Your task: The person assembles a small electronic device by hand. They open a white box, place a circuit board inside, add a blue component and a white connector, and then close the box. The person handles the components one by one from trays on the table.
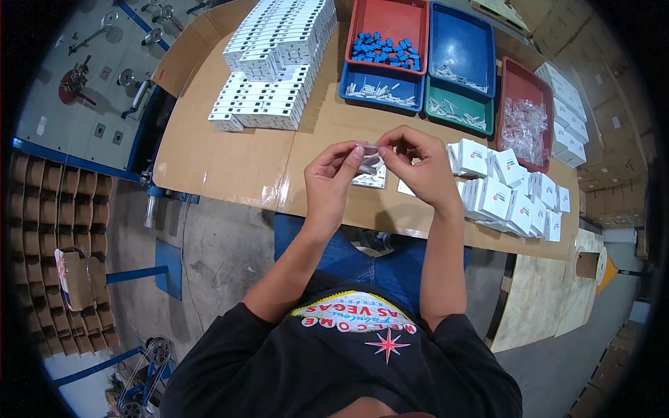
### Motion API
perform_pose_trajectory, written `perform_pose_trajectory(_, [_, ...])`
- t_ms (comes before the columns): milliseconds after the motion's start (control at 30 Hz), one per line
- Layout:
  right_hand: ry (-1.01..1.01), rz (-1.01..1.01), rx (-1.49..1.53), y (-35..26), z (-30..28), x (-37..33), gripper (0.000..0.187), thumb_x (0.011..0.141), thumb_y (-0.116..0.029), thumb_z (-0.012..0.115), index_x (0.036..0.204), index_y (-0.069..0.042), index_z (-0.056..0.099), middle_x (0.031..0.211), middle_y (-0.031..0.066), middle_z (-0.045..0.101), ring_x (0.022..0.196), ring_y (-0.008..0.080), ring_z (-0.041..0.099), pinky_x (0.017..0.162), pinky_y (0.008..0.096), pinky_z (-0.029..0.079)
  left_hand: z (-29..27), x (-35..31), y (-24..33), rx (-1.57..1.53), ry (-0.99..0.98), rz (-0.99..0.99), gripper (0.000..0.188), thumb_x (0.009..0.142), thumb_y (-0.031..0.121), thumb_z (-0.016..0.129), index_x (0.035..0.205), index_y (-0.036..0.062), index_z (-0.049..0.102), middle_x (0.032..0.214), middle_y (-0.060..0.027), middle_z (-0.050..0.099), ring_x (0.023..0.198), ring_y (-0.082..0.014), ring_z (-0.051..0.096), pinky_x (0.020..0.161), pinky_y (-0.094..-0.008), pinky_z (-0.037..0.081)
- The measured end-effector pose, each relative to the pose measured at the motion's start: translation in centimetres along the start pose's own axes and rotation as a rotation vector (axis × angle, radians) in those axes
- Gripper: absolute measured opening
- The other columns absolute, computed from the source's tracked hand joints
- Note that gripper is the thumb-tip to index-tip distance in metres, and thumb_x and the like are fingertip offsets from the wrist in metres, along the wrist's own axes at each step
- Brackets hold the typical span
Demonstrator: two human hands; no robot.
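Black cloth of the wearer's shirt is filling the nearest part of what I am seeing over the distant head camera, and blue jeans are showing past its hem. Beyond them, bare forearms are reaching over the edge of a cardboard-covered table, and I am following them up to the grip. The left hand is pinching a small clear plastic piece at its left end, thumb against forefinger; the right hand is pinching it likewise at its right end. So the piece is sitting between the two sets of fingertips, and I am not making out its exact shape. Just below it in my view, a white square part is lying on the table, partly hidden.

To the right of the right hand, small white boxes are lying in a heap. Farther out, a shallow blue tray and a green tray are holding slim white pieces; behind them, a red tray is holding bright blue parts, beside a larger blue tray. Off to the left, white units are standing stacked in rows, while brown cartons are lining the far right.
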State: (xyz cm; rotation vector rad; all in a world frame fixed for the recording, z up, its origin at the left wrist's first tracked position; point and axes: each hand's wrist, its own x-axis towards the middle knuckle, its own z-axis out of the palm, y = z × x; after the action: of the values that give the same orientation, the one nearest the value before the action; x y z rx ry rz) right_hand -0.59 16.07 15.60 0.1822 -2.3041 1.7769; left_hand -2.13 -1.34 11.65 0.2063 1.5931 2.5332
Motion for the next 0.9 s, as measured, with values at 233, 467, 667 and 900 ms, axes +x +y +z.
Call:
perform_pose_trajectory(233, [-0.014, -0.005, -0.017, 0.49, 0.02, 0.0, 0.008, 0.089, -0.008, 0.072, 0.093, -0.002, 0.07, 0.073, -0.0031, 0.062, 0.061, 0.0023, 0.043, 0.053, 0.0224, 0.033, 0.11, -0.08, -0.12, 0.015, -0.014, 0.013, 0.023, 0.102, 0.016, 0.066, 0.118, -0.0004, 0.069, 0.109, -0.01, 0.074, 0.098, -0.0155, 0.072, 0.087, -0.0312, 0.059])
perform_pose_trajectory(467, [-0.013, 0.011, -0.032, 0.41, 0.02, -0.02, 0.007, 0.089, -0.008, 0.071, 0.093, -0.002, 0.07, 0.073, -0.0027, 0.063, 0.061, 0.0026, 0.044, 0.054, 0.0226, 0.035, 0.14, -0.19, -0.07, 0.01, 0.029, 0.015, 0.023, 0.102, 0.017, 0.066, 0.117, 0.0002, 0.069, 0.11, -0.01, 0.074, 0.098, -0.016, 0.072, 0.085, -0.0307, 0.059])
perform_pose_trajectory(667, [-0.021, 0.022, -0.012, 0.18, 0.12, -0.03, 0.008, 0.089, -0.008, 0.071, 0.092, -0.001, 0.07, 0.073, -0.0023, 0.063, 0.062, 0.0025, 0.044, 0.053, 0.0227, 0.035, 0.13, -0.17, -0.01, 0.001, 0.046, 0.024, 0.02, 0.101, 0.015, 0.067, 0.115, 0.0001, 0.071, 0.11, -0.0105, 0.075, 0.099, -0.0163, 0.072, 0.086, -0.0305, 0.059])
perform_pose_trajectory(900, [-0.032, 0.03, -0.021, 0.09, 0.13, -0.02, 0.008, 0.089, -0.008, 0.072, 0.092, -0.001, 0.07, 0.073, -0.0023, 0.063, 0.062, 0.0026, 0.044, 0.054, 0.0229, 0.035, 0.0, -0.17, -0.2, 0.033, 0.046, 0.078, 0.019, 0.1, 0.011, 0.068, 0.114, -0.002, 0.071, 0.109, -0.0122, 0.075, 0.1, -0.0173, 0.072, 0.09, -0.0301, 0.059])
